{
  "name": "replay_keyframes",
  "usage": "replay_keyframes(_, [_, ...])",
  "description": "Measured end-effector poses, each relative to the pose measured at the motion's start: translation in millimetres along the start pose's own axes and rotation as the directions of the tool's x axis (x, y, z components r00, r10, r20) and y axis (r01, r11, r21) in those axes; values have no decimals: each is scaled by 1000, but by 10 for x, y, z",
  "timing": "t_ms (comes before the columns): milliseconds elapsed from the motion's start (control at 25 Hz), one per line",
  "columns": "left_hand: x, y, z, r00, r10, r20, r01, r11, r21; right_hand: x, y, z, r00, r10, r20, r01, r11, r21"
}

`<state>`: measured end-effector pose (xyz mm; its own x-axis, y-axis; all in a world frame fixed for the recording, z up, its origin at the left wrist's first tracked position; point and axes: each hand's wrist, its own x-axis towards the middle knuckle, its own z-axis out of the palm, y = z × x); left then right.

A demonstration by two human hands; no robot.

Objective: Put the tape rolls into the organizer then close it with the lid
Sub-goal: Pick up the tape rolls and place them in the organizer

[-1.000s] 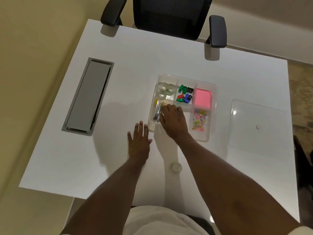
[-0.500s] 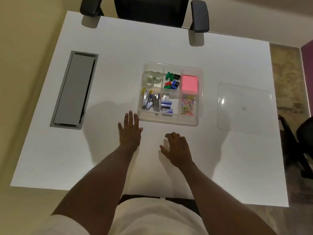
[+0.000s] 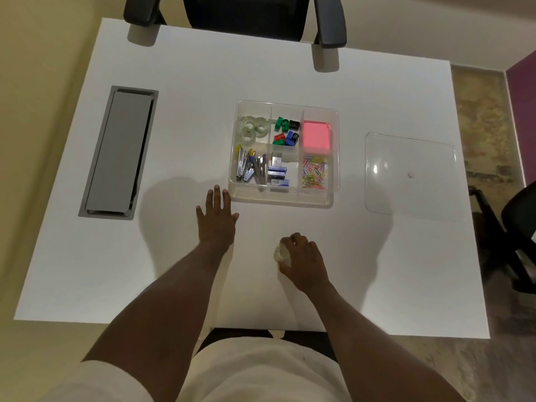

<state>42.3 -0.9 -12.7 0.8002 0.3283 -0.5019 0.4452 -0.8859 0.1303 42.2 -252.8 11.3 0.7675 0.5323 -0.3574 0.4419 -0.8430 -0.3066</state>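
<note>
Currently right hand (image 3: 304, 261) fingers (image 3: 290, 240) curl around tape roll (image 3: 280, 253) on bench (image 3: 174, 68), near side of organizer (image 3: 285, 198); left hand (image 3: 216, 219) flat, spread.

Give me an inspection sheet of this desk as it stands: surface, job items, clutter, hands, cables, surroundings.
Surface: white table, flat, grey hatch cover set into its left part.
Job's things: clear organizer open; three tape rolls in its far-left compartment; one tape roll outside it, in the right hand; clear lid lying flat right of the organizer.
Clutter: all inside the organizer: sharpeners, pink sticky notes, staplers, staple boxes, paper clips.
Grippers: left hand flat on the table, empty; right hand closed around the loose roll.
Cables: nothing seen.
Surroundings: black office chair at the far edge; another chair at right.
</note>
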Motion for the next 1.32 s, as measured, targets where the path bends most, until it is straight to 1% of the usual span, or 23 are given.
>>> replay_keyframes(160, [-17,-2,6,1000,5,-11,-5,1000,-13,190,-21,-143,997,-26,-77,28,999,21])
replay_keyframes(320, [-23,-13,24,999,8,-31,-9,1000,-16,620,-115,-399,980,-62,-191,68,997,22])
replay_keyframes(560, [-17,-15,53,998,0,-57,-2,999,-33,1462,-269,-899,950,-127,-284,107,991,-83])
replay_keyframes(680, [-18,-30,85,997,7,-74,-9,1000,-25,1876,-326,-1124,935,-135,-328,115,990,-80])
replay_keyframes(840, [0,-40,131,997,0,-83,-1,1000,-18,2403,-402,-1317,948,-49,-315,35,998,-48])
replay_keyframes(920, [11,-40,154,996,-4,-91,2,1000,-18,2612,-446,-1362,953,-21,-302,2,998,-63])
replay_keyframes(1120, [32,-51,188,994,-16,-104,10,999,-53,2972,-483,-1408,978,-21,-209,-31,970,-240])
replay_keyframes(1320, [41,-52,209,996,-17,-88,13,999,-46,3073,-516,-1418,987,-14,-162,-39,946,-321])
